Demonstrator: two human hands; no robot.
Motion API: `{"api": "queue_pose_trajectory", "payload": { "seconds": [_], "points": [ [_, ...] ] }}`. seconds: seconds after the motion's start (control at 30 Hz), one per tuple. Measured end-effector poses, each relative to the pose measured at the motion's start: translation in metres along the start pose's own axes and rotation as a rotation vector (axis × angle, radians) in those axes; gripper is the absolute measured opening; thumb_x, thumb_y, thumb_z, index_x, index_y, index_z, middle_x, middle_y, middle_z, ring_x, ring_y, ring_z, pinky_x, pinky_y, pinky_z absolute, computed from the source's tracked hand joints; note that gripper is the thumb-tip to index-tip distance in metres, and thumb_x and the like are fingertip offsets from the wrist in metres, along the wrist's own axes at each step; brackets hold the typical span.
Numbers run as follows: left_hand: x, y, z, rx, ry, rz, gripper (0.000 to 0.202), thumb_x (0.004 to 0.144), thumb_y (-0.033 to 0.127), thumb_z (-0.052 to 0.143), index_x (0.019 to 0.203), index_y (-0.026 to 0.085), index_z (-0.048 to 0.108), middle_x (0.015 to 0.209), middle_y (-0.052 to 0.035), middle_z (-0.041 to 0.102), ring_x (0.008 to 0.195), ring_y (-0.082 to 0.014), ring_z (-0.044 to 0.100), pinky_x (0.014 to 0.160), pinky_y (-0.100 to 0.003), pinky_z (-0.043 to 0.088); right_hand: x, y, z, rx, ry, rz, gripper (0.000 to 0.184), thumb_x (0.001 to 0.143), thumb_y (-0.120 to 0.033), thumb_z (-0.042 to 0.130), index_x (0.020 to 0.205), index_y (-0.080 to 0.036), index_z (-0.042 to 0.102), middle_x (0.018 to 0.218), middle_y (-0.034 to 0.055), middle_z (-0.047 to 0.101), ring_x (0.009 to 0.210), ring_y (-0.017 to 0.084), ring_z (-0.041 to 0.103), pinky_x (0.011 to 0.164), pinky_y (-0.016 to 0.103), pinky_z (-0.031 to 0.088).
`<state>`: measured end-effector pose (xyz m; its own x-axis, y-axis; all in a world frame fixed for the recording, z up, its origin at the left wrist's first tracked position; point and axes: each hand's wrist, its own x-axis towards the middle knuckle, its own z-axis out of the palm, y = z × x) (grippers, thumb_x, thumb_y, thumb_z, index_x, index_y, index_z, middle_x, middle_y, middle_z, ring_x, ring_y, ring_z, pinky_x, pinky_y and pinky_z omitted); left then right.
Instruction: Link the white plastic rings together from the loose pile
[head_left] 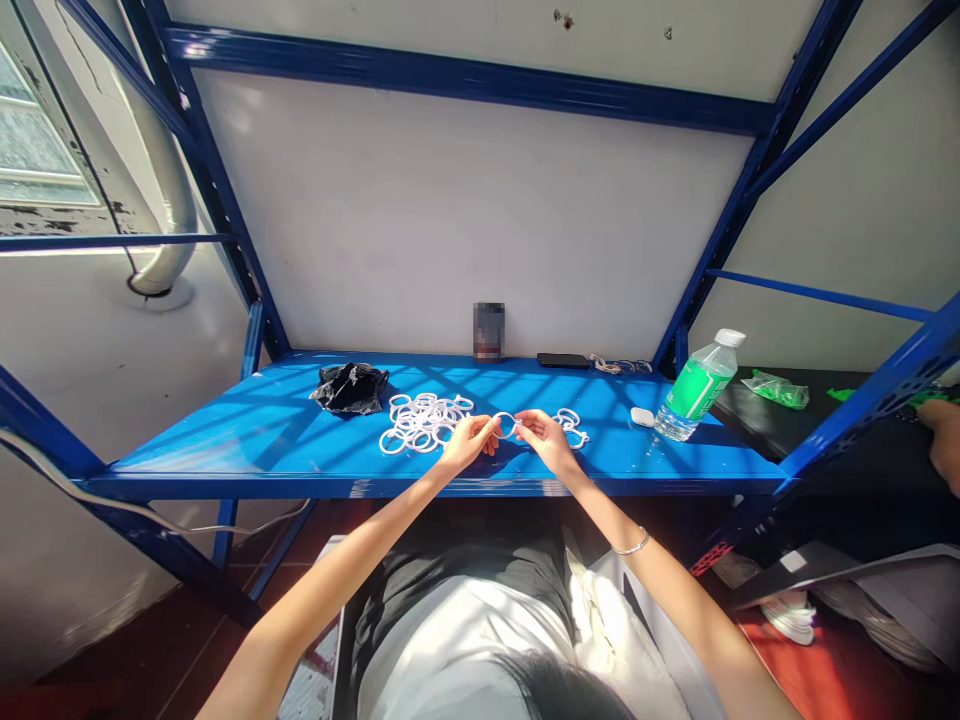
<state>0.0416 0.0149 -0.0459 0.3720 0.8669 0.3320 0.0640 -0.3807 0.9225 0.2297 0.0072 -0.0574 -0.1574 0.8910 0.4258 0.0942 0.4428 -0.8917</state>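
Note:
Both of my hands meet over the blue shelf [225,440] and pinch one white ring [507,425] between them. My left hand [469,442] grips its left side, and my right hand [546,437] grips its right side. A pile of several white rings [420,422] lies just left of my left hand. A smaller cluster of white rings [570,425] lies just right of my right hand. A thin bracelet sits on my right wrist.
A crumpled black bag [351,387] lies at the left back of the shelf. A clear bottle with a green label [696,385], a small white case [643,416], a black phone [563,360] and a cable sit to the right. Another person's hand [943,440] shows at far right.

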Motion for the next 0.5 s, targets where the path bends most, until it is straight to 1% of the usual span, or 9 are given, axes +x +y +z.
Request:
{"api": "queue_pose_trajectory", "payload": {
  "seconds": [0.23, 0.5],
  "points": [
    [0.0001, 0.0013, -0.0002, 0.0, -0.018, -0.009, 0.058, 0.082, 0.069, 0.049, 0.073, 0.013, 0.06, 0.056, -0.0011, 0.059, 0.048, -0.0111, 0.057, 0.048, -0.021, 0.046, -0.0017, -0.0089, 0.002, -0.039, 0.04, -0.004, 0.036, 0.078, -0.053, 0.068, 0.093, -0.021, 0.063, 0.085, 0.0058, 0.07, 0.082, 0.022, 0.069, 0.075, 0.037, 0.058],
    [-0.0002, 0.0006, -0.0001, 0.019, -0.016, 0.0, 0.057, 0.083, 0.068, 0.048, 0.072, 0.014, 0.059, 0.056, -0.001, 0.059, 0.048, -0.0114, 0.057, 0.047, -0.021, 0.046, -0.0044, -0.0106, 0.0024, -0.064, 0.057, -0.019, 0.034, 0.078, -0.055, 0.066, 0.089, -0.023, 0.062, 0.082, 0.0033, 0.068, 0.079, 0.021, 0.067, 0.075, 0.038, 0.058]
  ]
}}
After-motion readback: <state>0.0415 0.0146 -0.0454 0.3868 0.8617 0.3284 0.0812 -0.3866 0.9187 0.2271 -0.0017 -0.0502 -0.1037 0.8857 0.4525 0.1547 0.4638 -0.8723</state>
